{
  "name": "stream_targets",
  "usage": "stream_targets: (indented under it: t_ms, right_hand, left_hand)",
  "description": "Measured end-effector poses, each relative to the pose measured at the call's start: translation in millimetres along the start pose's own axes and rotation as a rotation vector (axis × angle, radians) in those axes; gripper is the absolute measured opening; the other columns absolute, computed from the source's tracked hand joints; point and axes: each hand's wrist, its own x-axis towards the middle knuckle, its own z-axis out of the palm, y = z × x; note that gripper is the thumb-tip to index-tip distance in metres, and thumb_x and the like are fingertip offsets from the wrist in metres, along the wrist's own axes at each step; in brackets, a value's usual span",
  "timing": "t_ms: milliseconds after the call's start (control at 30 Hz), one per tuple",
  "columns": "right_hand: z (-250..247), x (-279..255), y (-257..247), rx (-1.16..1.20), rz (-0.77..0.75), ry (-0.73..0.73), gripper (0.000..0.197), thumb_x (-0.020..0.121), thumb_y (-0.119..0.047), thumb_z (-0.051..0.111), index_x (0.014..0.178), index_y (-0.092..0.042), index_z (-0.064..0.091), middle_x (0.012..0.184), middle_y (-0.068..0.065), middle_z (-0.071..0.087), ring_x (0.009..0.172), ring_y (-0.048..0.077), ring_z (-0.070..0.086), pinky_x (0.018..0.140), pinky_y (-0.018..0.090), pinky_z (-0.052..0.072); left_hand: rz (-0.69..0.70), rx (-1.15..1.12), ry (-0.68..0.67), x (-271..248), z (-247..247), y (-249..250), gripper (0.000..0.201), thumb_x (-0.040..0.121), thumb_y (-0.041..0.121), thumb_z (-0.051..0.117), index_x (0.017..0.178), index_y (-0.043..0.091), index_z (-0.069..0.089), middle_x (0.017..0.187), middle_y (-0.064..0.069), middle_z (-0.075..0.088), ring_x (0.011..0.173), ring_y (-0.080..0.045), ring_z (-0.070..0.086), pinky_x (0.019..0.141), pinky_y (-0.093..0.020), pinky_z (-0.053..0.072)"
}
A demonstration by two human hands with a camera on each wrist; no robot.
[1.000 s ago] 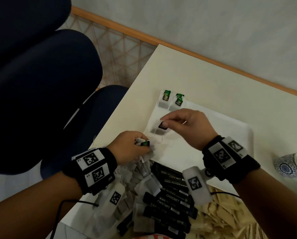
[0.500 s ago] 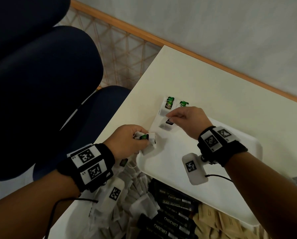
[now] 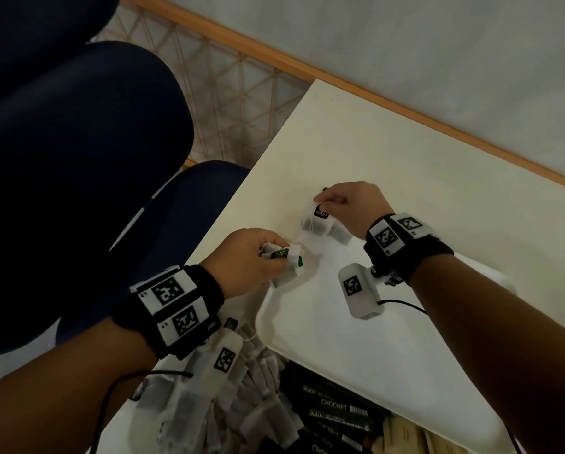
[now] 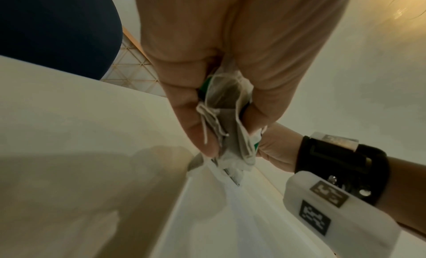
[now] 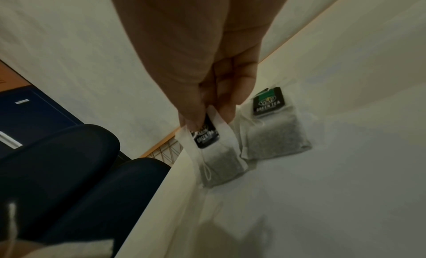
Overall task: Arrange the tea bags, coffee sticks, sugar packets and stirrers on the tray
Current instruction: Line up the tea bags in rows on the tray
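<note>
Right hand (image 3: 353, 204) mid-frame pinching a tea bag (image 5: 214, 151) at the white tray (image 3: 372, 348) corner, left hand (image 3: 251, 260) clutching bunched tea bags (image 4: 228, 127) lower left of it

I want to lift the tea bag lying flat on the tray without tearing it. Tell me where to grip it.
Pinch the paper tag end of the flat tea bag, coming from above at the tray's far edge. The tag is stiff and sits at the far end; the leaf pouch below is soft.
</note>
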Motion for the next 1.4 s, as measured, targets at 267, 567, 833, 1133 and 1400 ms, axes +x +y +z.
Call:
stream_targets:
  t_ms: [267, 567, 833, 1133, 1400]
  right_hand:
    - [0, -8, -1, -0.031, -0.039, 0.064, 0.023, 0.089, -0.024, 0.062, 0.112, -0.025, 0.067, 0.105, -0.004, 0.060, 0.087, 0.007, 0.053, 0.077, 0.019, 0.038]
    - [4, -85, -32, 0.233, -0.164, -0.182, 0.023, 0.080, -0.027, 0.074, 0.096, -0.041, 0.066, 0.085, -0.014, 0.068, 0.075, -0.006, 0.058, 0.072, 0.007, 0.044]
    - [2, -105, -24, 0.396, -0.054, -0.106, 0.032, 0.081, -0.007, 0.071, 0.100, -0.032, 0.067, 0.067, -0.013, 0.056, 0.058, -0.002, 0.050, 0.060, 0.011, 0.043]
    - [2, -111, -24, 0.321, -0.073, -0.074, 0.028, 0.075, -0.025, 0.079, 0.092, -0.043, 0.066, 0.079, -0.016, 0.060, 0.068, -0.002, 0.053, 0.068, 0.011, 0.044]
    - [2, -105, -24, 0.390, -0.090, -0.028, 0.015, 0.083, -0.023, 0.071, 0.080, -0.037, 0.072, 0.079, -0.005, 0.070, 0.069, 0.003, 0.055, 0.066, 0.014, 0.043]
  left_hand:
    - [-0.029, 0.005, 0.000, 2, 4, 1, 0.007, 0.084, 0.014, 0.068, 0.083, 0.021, 0.067, 0.080, 0.000, 0.066, 0.068, -0.014, 0.060, 0.066, -0.031, 0.056]
    - [0.015, -0.032, 0.000, -2, 10, 7, 0.014, 0.083, 0.016, 0.071, 0.072, 0.021, 0.065, 0.067, 0.000, 0.064, 0.055, -0.005, 0.058, 0.052, -0.015, 0.049]
    - [-0.013, -0.091, 0.025, -10, 12, 9, 0.011, 0.080, 0.016, 0.075, 0.077, 0.009, 0.068, 0.059, 0.006, 0.062, 0.050, 0.002, 0.055, 0.050, -0.013, 0.045]
    - [0.005, -0.090, 0.011, -15, 9, 12, 0.008, 0.081, 0.019, 0.075, 0.076, 0.015, 0.069, 0.062, 0.002, 0.067, 0.057, -0.009, 0.060, 0.055, -0.020, 0.052]
    - [-0.006, -0.157, 0.045, -14, 8, 9, 0.008, 0.077, 0.017, 0.077, 0.078, 0.010, 0.072, 0.072, -0.004, 0.067, 0.056, -0.001, 0.057, 0.052, -0.015, 0.048]
